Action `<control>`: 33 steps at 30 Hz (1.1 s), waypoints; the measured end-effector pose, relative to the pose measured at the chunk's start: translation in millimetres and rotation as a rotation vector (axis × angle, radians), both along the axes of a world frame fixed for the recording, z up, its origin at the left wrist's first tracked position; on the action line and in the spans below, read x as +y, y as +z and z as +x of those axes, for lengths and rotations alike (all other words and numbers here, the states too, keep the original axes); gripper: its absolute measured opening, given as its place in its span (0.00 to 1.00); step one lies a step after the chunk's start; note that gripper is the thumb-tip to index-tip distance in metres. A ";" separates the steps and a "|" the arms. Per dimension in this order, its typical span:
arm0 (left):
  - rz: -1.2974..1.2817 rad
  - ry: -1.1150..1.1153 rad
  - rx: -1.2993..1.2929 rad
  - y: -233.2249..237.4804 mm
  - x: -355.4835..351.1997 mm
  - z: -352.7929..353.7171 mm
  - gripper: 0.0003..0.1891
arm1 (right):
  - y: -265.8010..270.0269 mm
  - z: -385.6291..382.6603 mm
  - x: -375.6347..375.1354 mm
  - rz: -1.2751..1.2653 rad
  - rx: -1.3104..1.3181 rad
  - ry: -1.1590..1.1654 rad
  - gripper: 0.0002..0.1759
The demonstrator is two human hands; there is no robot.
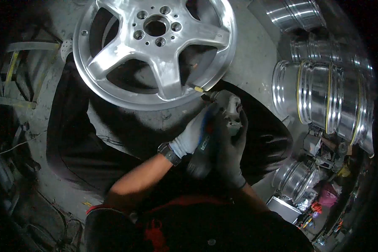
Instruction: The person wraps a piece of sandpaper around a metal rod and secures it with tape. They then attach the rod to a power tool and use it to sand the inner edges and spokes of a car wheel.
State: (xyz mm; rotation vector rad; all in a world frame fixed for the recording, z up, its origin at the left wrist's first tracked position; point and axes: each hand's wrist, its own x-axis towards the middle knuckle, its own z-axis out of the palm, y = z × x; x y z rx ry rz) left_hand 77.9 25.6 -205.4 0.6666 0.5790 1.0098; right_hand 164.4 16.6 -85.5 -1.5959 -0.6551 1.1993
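Note:
A large silver alloy wheel (168,82) lies face up in front of my crossed legs. My left hand (193,132), in a light glove with a watch at the wrist, is wrapped round a dark power tool (200,161). On the tool's other side my right hand (233,155), in a grey glove, grips it near the head. A thin shaft with a yellow piece (198,89) sticks out of the tool towards the wheel's lower right rim. Whether its tip touches the metal is too blurred to tell.
Polished wheel barrels (315,94) stand in a row on the right. Below them are small tools and parts (319,147), another barrel (293,180) and a pale flat panel (283,210). A metal frame (33,46) stands at the left, with cables on the floor at the lower left.

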 end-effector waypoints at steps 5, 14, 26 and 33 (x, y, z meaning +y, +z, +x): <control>0.346 0.130 0.394 1.6 -1.5 -0.8 0.26 | -8.4 1.8 -1.1 0.038 -0.143 0.038 0.40; -0.184 -0.056 -0.124 20.5 53.4 36.0 0.25 | -3.1 29.3 27.9 0.048 -0.111 -0.050 0.43; -0.547 -0.142 -0.444 7.8 60.9 59.0 0.25 | -6.8 46.1 35.9 0.055 0.036 -0.060 0.39; -0.167 -0.057 -0.101 48.6 118.3 76.7 0.24 | -3.8 76.7 88.3 0.149 -0.035 -0.053 0.36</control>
